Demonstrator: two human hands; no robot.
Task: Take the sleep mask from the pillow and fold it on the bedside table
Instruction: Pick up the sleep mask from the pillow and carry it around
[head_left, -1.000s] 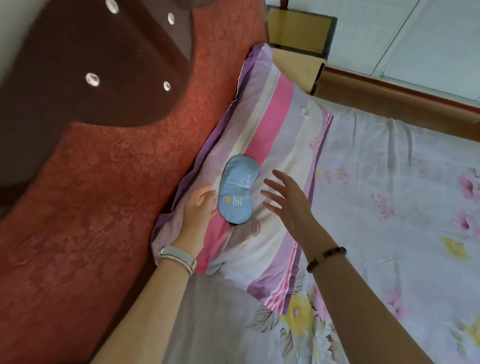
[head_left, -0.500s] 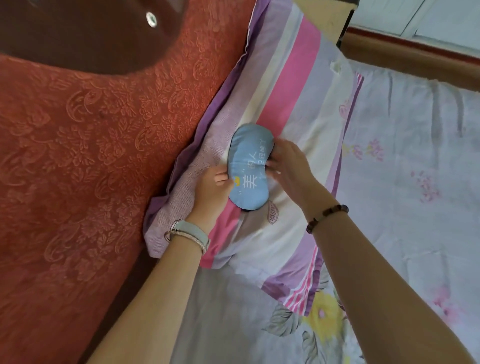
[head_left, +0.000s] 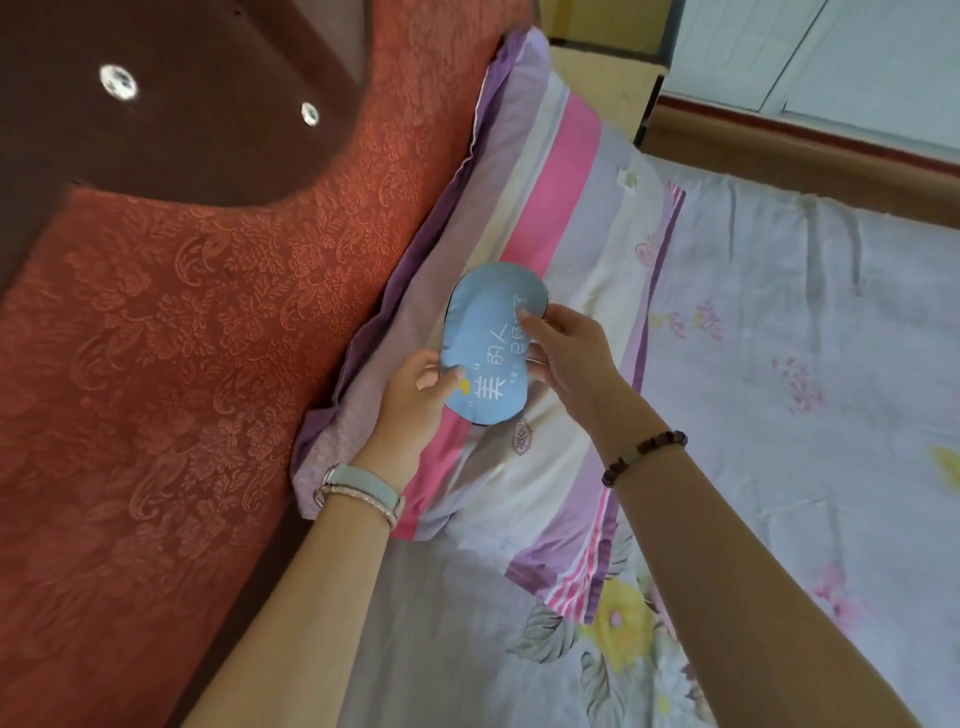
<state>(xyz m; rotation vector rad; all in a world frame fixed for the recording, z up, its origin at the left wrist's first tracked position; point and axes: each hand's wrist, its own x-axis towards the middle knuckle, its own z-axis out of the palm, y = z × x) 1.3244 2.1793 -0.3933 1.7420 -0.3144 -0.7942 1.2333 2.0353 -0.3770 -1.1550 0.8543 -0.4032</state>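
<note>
The light blue sleep mask (head_left: 488, 332) with white characters is held just above the striped pink, purple and white pillow (head_left: 566, 171). My left hand (head_left: 410, 400) pinches its lower left edge, thumb on top. My right hand (head_left: 571, 353) grips its right edge, fingers over the printed side. The mask is tilted, its far end pointing up the pillow. A yellowish bedside table (head_left: 597, 26) shows beyond the pillow's far end, mostly cut off by the frame's top edge.
A red embossed headboard (head_left: 182, 364) with a dark brown studded panel (head_left: 182, 104) runs along the left. The floral bed sheet (head_left: 805, 389) spreads to the right. A wooden bed rail (head_left: 810, 161) and pale tiled floor (head_left: 831, 57) lie beyond.
Both hands reached the mask, closed on its two edges and lifted it slightly off the pillow. The view has shifted back a little.
</note>
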